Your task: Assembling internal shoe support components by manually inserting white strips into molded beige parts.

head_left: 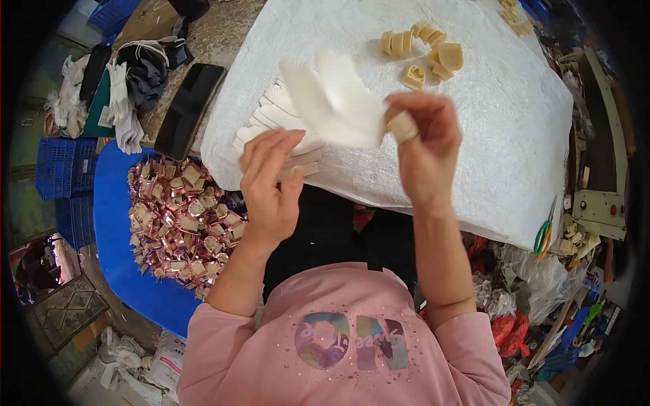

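Note:
My left hand (269, 179) rests at the near end of a fanned stack of white strips (274, 111), fingers stretched and thumb apart. My right hand (431, 152) is closed, with a small beige block-like piece (402, 126) at its fingertips. Against that piece and the fingers is a white flexible sheet (345, 108), folded or doubled and smeared by motion; how it is gripped is unclear. Farther off on the white woven cover (501, 135) lie several beige curved pieces (399, 44), some standing in rows and one thicker block (449, 57) among them.
Left of my lap, a blue tub (112, 230) holds many shiny pink pieces with beige ends (186, 220). A dark phone (189, 111) lies beside the cover, near gloves (122, 101). Green-handled scissors (542, 237) sit at the right edge. Plastic bags (531, 277) crowd the lower right.

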### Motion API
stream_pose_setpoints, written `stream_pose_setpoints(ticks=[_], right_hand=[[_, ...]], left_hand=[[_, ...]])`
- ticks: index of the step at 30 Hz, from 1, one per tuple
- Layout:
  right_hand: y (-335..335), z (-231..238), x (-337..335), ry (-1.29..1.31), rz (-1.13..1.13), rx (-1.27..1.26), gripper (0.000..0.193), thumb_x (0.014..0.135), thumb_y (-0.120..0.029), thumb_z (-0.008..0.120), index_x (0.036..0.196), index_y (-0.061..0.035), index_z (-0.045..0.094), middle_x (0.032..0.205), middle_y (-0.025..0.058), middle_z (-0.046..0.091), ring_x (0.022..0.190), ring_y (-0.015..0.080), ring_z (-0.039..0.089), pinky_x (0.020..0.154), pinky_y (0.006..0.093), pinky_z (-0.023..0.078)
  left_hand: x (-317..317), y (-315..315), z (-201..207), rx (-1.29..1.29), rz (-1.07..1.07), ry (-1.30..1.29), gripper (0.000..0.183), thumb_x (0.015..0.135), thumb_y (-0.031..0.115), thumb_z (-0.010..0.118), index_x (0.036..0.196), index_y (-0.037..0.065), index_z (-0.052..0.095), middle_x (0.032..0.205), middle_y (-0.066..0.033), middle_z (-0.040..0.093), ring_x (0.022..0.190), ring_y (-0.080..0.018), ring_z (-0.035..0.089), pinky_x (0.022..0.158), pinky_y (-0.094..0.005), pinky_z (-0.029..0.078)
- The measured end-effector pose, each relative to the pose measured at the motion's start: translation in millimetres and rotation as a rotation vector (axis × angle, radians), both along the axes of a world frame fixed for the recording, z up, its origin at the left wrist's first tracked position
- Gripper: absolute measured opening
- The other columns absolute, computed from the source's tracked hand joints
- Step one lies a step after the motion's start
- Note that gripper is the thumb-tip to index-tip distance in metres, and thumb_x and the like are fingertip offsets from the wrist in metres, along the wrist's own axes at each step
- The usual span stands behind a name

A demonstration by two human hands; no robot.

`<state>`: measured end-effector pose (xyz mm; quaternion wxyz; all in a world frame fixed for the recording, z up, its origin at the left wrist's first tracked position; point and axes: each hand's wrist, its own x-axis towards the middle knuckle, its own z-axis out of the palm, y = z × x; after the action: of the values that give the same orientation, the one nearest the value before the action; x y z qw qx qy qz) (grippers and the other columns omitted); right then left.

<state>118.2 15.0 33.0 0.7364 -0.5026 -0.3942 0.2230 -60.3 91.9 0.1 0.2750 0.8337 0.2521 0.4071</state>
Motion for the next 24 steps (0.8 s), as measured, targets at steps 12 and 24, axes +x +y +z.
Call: stream_pose_setpoints(ticks=[12, 24], right_hand=[[-27, -23, 1, 0.213, -0.075, -0.155, 0.017, 0.084, 0.004, 0.055, 0.100, -0.0017, 0.051, 0.092, 0.0056, 0.060, 0.082, 0.0110, 0.056, 0.074, 0.0251, 0.045], [-48, -12, 29, 0.041, -0.155, -0.212, 0.018, 0.089, 0.001, 0.050, 0.107, -0.0018, 0.054, 0.088, 0.0049, 0.059, 0.078, 0.0088, 0.053, 0.069, 0.0222, 0.044]], left_hand=[[31, -48, 23, -0.588, -0.045, -0.466, 0.017, 0.091, 0.011, 0.054, 0.088, -0.005, 0.060, 0.070, -0.0017, 0.057, 0.057, -0.0070, 0.049, 0.053, -0.0209, 0.040], [16, 17, -12, -0.005, 0.363, 0.120, 0.037, 0.076, -0.007, 0.055, 0.111, 0.003, 0.057, 0.115, -0.0167, 0.050, 0.096, -0.0270, 0.050, 0.086, -0.0372, 0.040]])
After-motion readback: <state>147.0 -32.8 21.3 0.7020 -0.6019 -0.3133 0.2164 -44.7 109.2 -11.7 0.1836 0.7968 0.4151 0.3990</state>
